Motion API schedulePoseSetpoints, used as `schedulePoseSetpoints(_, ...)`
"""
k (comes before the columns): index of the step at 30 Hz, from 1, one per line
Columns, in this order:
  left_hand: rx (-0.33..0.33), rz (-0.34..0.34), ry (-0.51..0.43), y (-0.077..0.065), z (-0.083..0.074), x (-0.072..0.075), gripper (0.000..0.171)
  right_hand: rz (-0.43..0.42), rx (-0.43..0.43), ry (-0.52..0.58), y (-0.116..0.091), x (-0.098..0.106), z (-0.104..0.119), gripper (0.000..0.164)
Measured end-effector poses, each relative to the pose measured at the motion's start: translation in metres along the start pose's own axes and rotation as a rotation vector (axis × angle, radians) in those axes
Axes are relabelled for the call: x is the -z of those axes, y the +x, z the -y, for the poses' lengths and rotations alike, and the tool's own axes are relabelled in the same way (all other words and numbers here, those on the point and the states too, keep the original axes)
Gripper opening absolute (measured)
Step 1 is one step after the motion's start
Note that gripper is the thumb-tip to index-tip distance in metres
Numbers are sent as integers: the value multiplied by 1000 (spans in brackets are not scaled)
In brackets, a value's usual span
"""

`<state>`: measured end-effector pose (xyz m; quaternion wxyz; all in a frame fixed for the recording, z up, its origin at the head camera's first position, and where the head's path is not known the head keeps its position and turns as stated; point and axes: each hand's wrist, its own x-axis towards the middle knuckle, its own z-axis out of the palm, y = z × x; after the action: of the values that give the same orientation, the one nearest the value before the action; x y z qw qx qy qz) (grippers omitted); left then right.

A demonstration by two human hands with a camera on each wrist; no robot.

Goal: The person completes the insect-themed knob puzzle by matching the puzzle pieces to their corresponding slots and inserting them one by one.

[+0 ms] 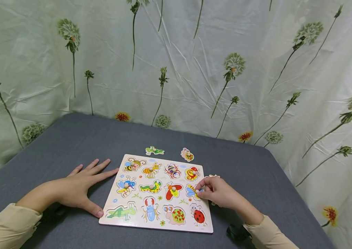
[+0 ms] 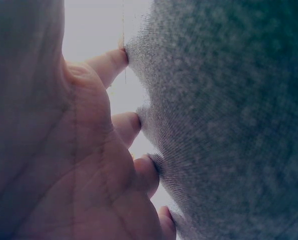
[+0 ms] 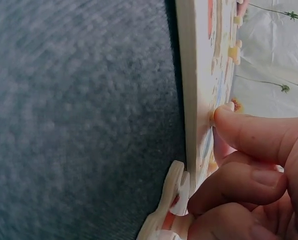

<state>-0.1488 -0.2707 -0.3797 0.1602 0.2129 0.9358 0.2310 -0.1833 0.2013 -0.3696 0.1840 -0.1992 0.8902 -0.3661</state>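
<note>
A wooden peg puzzle board (image 1: 154, 224) with insect pictures lies on the table. My right hand (image 1: 221, 193) pinches the small knob of the blue-winged bee piece (image 1: 191, 190), which sits at its picture on the board's right side. In the right wrist view, thumb and fingertip meet at the knob beside the board's edge (image 3: 190, 100); the other fingers curl near a loose wooden piece (image 3: 161, 210). My left hand (image 1: 76, 188) is spread on the table, its thumb and index fingertips at the board's left edge. The left wrist view shows its palm (image 2: 73, 160) and fingertips against the cloth.
Beyond the board lie a loose grasshopper piece (image 1: 155, 150) and a snail piece (image 1: 187, 155). Another loose piece (image 1: 214, 176) is partly hidden by the right hand. Knobbed pieces fill the upper two rows. A dark grey cloth (image 1: 79, 138) covers the table; a dandelion-print curtain (image 1: 182, 93) hangs behind.
</note>
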Motion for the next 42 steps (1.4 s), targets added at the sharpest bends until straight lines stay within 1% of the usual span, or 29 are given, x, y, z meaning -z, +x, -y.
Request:
schedulePoseSetpoints(11,-9,-9,8,-1,4,0,126,-2,-19,-5,2,0,5,12)
schedulePoseSetpoints(16,-9,-5,3,-1,5,0,126,5,-9,-22,3,0,5,10)
schedulePoseSetpoints(23,5,1,-2,-1,4,1,125,10,-16,-19,3,1,6,10)
schedulePoseSetpoints(32,-2,9,-15,0,2,0,125,76,-38,5,2,9,7,18)
schedulePoseSetpoints(38,-5,5,-12,0,1,1,125,53,-68,10,6,15,11,18)
schedulePoseSetpoints(42,-9,6,-25,-1,1,1,124,36,-63,-6,13,17,15,18)
